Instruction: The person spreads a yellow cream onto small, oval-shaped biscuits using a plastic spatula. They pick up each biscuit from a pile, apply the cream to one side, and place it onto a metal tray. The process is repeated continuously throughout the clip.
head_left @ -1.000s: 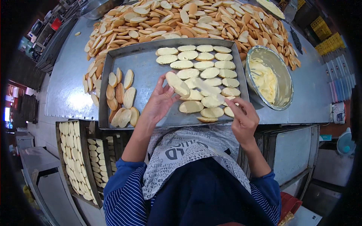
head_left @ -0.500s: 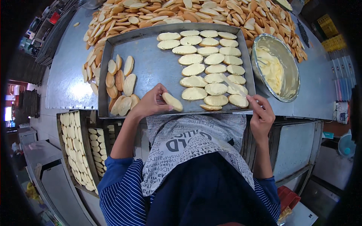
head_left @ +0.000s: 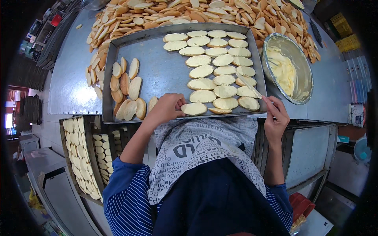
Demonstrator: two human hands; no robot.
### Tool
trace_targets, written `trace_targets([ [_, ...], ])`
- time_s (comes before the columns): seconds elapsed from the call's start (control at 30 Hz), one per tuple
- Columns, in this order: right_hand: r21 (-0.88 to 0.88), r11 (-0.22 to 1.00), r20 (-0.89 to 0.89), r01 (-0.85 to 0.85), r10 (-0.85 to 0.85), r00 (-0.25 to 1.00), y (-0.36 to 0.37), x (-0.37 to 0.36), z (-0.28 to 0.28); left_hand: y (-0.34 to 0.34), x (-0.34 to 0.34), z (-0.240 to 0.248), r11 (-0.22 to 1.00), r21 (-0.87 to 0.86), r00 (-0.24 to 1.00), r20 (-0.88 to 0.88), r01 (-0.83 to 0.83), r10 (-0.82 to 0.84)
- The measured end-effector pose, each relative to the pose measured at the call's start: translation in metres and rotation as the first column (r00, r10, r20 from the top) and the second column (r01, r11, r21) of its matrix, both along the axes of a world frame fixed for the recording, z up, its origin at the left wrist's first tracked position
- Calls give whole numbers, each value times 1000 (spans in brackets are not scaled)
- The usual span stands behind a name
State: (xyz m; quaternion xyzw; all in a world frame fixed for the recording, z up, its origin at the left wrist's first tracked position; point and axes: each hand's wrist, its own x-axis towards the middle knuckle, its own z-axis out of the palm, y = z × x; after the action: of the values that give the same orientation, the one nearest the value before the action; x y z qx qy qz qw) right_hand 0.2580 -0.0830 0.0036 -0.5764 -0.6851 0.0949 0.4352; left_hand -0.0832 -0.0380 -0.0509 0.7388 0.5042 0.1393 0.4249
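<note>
Left hand (head_left: 167, 108) pinches a buttered slice (head_left: 193, 109), now set down at tray's (head_left: 157, 74) 6 o'clock edge, extending the rows. Right hand (head_left: 275, 118) grips the knife (head_left: 248, 84), lifted off slices, bowl (head_left: 289, 69) at 3 o'clock.

Tray (head_left: 157, 74): dull grey sheet metal, smooth, matt; bowl (head_left: 305, 74): shinier polished metal; desk (head_left: 71, 78): brushed metal, matt; bread slices (head_left: 202, 96): pale glossy spread on top; apron (head_left: 197, 149): printed cloth, matt
</note>
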Motion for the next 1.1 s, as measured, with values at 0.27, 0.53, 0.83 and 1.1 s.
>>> trace_targets([
  [0.27,89,979,126,186,-196,972,17,34,11,1,-10,7,997,17,995,64,-81,79],
  [0.53,-92,717,793,691,-368,486,86,179,18,22,-96,-10,605,756,719,-273,-250,639],
  [0.83,-461,752,743,472,36,668,106,144,45,21,-108,-15,690,661,632,-407,-295,660],
  [1.1,-696,715,168,61,79,983,104,143,59,34,-80,-8,692,480,812,78,-539,579],
])
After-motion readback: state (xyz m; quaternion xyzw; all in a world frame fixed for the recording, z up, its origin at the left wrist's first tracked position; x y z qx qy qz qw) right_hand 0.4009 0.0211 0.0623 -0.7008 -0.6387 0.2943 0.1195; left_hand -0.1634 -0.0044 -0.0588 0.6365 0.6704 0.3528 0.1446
